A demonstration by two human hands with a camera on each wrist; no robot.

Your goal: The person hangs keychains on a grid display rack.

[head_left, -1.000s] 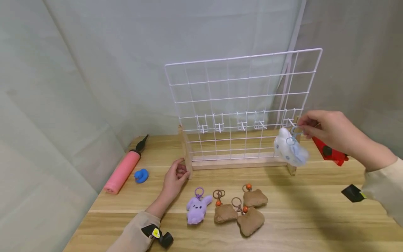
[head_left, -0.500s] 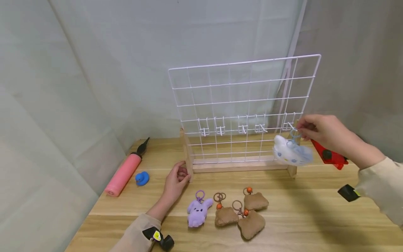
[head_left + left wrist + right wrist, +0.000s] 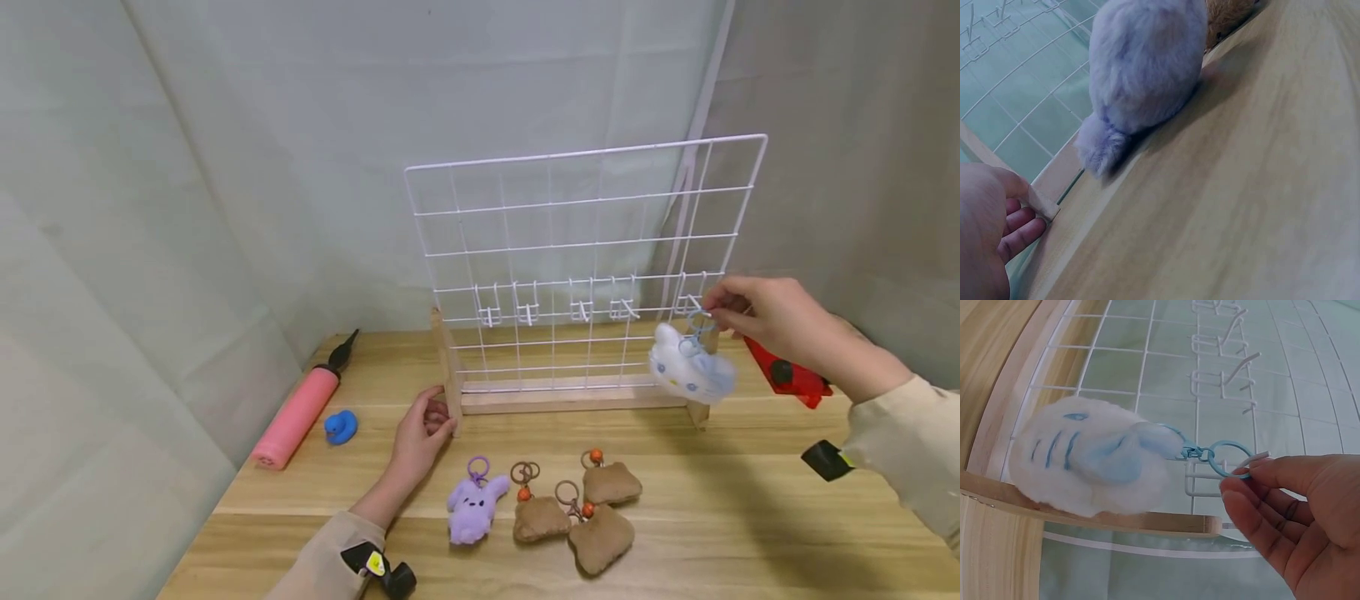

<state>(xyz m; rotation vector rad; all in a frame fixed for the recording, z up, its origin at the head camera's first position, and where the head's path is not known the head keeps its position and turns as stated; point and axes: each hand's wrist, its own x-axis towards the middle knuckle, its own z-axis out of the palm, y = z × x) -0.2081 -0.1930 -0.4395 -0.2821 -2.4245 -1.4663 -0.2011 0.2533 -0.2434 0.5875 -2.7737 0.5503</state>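
My right hand (image 3: 772,317) pinches the light-blue key ring (image 3: 1230,459) of a white and blue plush keychain (image 3: 686,367). The plush hangs below the ring in front of the rack's right end. In the right wrist view the rightmost hook's prong (image 3: 1260,457) overlaps the ring by my fingertips; whether it passes through, I cannot tell. Lower left, my left hand (image 3: 420,433) grips the wooden side foot (image 3: 447,375) of the white wire grid rack (image 3: 551,202), its fingers curled at the foot. Several white hooks (image 3: 581,312) line the grid.
In front of the rack lie a purple plush keychain (image 3: 472,510) and three brown plush keychains (image 3: 602,540). A pink hand pump (image 3: 298,417) and a blue toy duck (image 3: 341,427) are at the left. A red object (image 3: 783,371) with a black spot lies behind my right wrist.
The right hand has moved slightly left with the key ring, closer to the rightmost hook. The plush has swung a little. My left hand keeps its grip on the foot.
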